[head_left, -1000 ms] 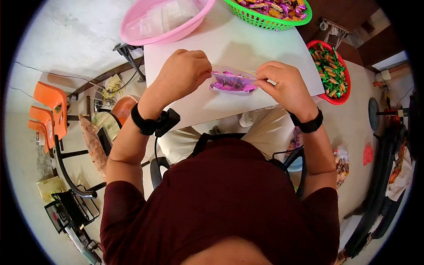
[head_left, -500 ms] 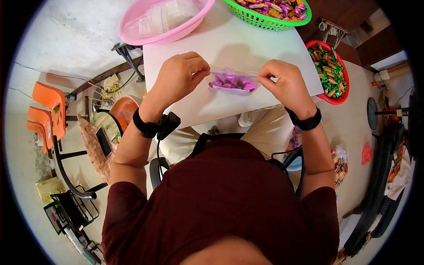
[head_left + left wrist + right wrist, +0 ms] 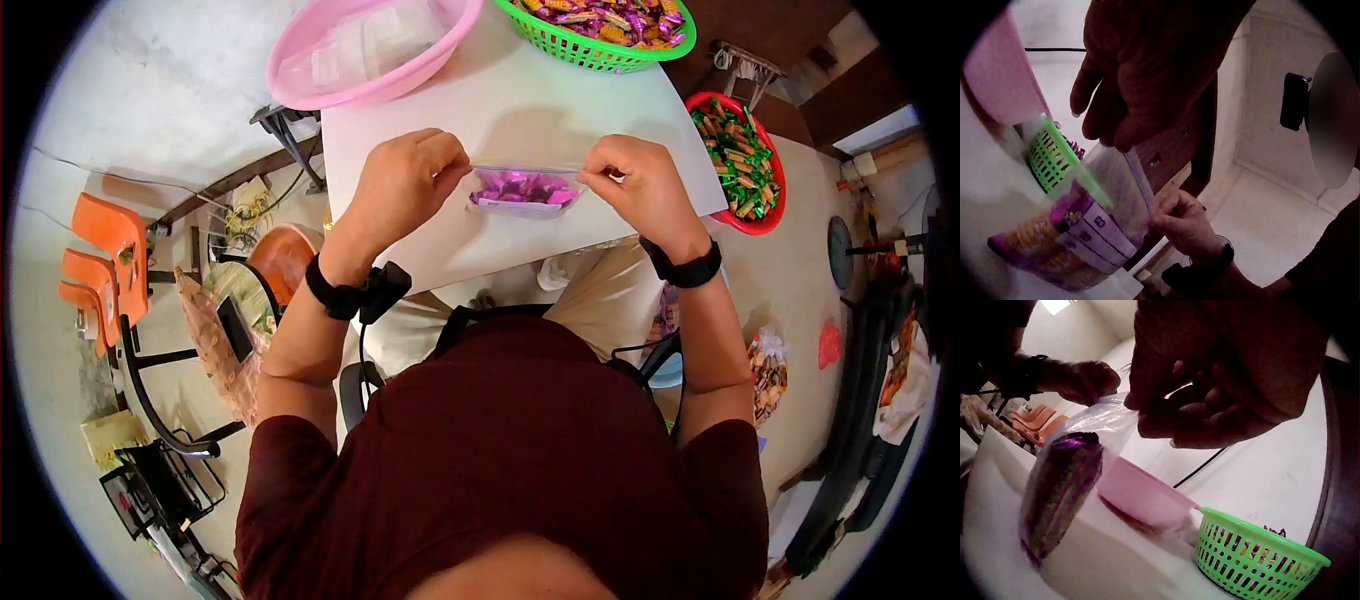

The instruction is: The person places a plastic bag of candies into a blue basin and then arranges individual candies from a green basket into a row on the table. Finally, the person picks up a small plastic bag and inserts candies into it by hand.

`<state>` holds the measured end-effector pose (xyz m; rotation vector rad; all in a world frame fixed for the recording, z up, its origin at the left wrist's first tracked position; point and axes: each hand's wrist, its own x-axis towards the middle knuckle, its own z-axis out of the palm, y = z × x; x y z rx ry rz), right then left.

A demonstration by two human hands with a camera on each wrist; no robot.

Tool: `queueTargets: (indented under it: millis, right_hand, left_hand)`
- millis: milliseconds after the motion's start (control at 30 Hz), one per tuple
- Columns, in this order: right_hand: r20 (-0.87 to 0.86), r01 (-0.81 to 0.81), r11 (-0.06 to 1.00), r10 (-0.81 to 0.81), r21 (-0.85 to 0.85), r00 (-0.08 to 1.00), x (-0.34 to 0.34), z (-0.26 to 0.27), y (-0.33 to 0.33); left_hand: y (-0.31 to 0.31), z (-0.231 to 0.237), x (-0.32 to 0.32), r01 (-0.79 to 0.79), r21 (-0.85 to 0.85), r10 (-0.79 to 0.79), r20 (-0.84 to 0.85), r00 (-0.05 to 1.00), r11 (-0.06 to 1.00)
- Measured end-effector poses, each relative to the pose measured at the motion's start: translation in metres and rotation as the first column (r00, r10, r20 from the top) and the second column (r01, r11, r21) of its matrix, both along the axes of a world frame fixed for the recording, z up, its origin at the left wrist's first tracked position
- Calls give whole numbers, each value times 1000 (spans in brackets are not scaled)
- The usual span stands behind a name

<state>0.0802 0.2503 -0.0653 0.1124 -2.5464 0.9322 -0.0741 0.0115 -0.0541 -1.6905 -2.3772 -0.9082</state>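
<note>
A clear plastic bag (image 3: pixel 525 192) filled with purple-wrapped sweets is held by its top edge over the front of the white table (image 3: pixel 430 240). My left hand (image 3: pixel 405 185) pinches one top corner between thumb and finger. At the opposite corner, my right hand (image 3: pixel 642 190) pinches the edge the same way. Between the hands the top edge is stretched nearly straight. In the left wrist view the bag (image 3: pixel 1079 240) hangs tilted, with a white printed label on the wrappers inside. The right wrist view shows the filled lower part of the bag (image 3: pixel 1063 494) over the table.
A pink basin (image 3: pixel 435 75) with flat clear bags stands at the back left of the table. Beside it is a green basket (image 3: pixel 590 52) of purple-wrapped sweets. Off the table's right edge sits a red basin (image 3: pixel 775 185) of green-wrapped sweets. Orange chairs (image 3: pixel 110 235) stand at left.
My left hand has shifted slightly left, and both hands have pulled the bag's top edge straighter. The bag now faces the head camera more squarely. Both hands keep their pinch.
</note>
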Motion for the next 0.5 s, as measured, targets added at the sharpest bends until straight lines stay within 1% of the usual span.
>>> queueTargets:
  millis: [133,200,233,300,333,433,500]
  right_hand:
    - [12,-3,1000,3,-9,1000,-1,0,2]
    - [21,-9,1000,10,-28,1000,-2,-1,1]
    - [40,-6,998,8,-63,999,-2,-1,1]
    - [80,4,991,7,-130,997,-4,-2,-1]
    - [70,20,985,-9,-170,998,-5,-3,-3]
    - [45,51,959,-40,-277,998,-9,-8,-8]
    - [29,51,942,-44,-332,999,-10,-15,-9]
  left_hand:
    - [1,-3,-1,16,44,-16,1,1000,999]
    - [2,0,5,-45,72,38,90,995,996]
    - [3,0,8,-76,84,64,134,989,994]
    - [3,0,8,-77,89,68,102,992,993]
    - [3,0,8,-78,92,70,85,994,993]
    - [2,-12,2,-36,108,23,117,993,993]
    - [3,-13,3,-93,100,69,224,972,991]
